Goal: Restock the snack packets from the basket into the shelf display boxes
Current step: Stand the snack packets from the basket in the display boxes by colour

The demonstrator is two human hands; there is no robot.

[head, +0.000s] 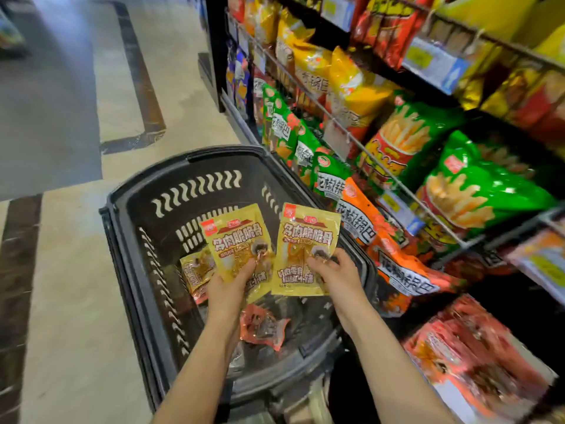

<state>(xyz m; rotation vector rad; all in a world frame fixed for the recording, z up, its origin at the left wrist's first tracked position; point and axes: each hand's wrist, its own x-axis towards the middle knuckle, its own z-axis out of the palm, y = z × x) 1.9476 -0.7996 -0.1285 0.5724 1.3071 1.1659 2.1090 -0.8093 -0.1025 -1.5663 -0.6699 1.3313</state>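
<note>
- Two bare forearms reach forward from the bottom edge, over a dark plastic basket [128, 209] with slotted walls standing on the floor.
- Left hand [227, 289] grips a yellow snack packet [237, 240] from below, thumb pressed on its front; the packet stands upright, tilted slightly left, with red-brown lettering and a small red logo at its top corner.
- Right hand [336, 275] pinches a second yellow packet [305, 240] of the same print at its lower right, fingers curled over the front; it is held upright just beside the first, the two edges nearly touching.
- Below the hands, inside the basket, lie a red packet [263, 327] near the bottom and another yellow one [195, 270], partly hidden behind the left hand's packet.
- Right of the basket, low shelves [397, 179] with wire rails carry orange, green and yellow bags [477, 191]; nearer, at lower right, a blurred box of what may be red packets [458, 356].
- Beyond, a beige tiled floor [73, 270] with dark inlaid strips stretches away down the aisle.
</note>
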